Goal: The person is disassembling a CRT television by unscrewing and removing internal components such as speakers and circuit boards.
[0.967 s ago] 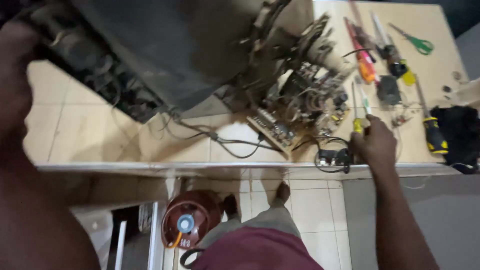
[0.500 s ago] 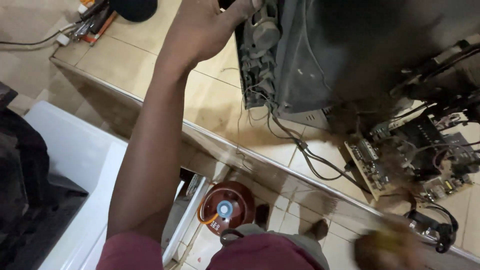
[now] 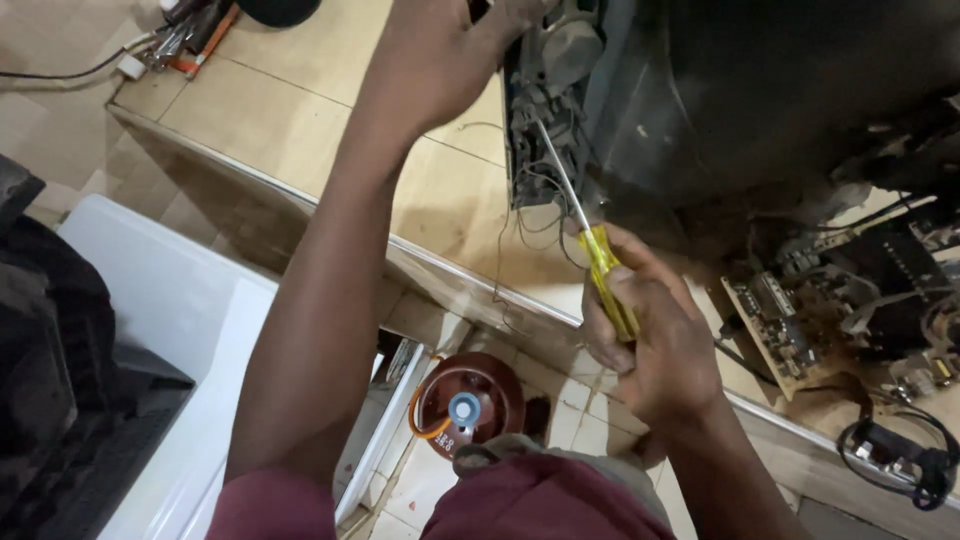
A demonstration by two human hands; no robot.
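Tan tiles are covering the bench, whose metal-trimmed front edge is running on a slant from the upper left down to the lower right. On it a large dark gutted appliance is lying, its grey plastic side frame facing the open part of the tiles, with thin loose wires hanging from that frame toward the front edge.

The right hand is hovering over the front edge of the bench, its fingers curling tight around the yellow handle of a screwdriver; the steel shaft is pointing up and away, its tip reaching into the grey side frame. The left hand is stretching across the bench to the top of that same frame and gripping it; its fingertips are hidden behind the frame, so I cannot tell how far they are closing.

Toward the right end of the bench a bare circuit board is lying beside the appliance. Near the far left corner some hand tools are lying together. Below the front edge, on the tiled floor, a reddish-brown round gas cylinder is standing.
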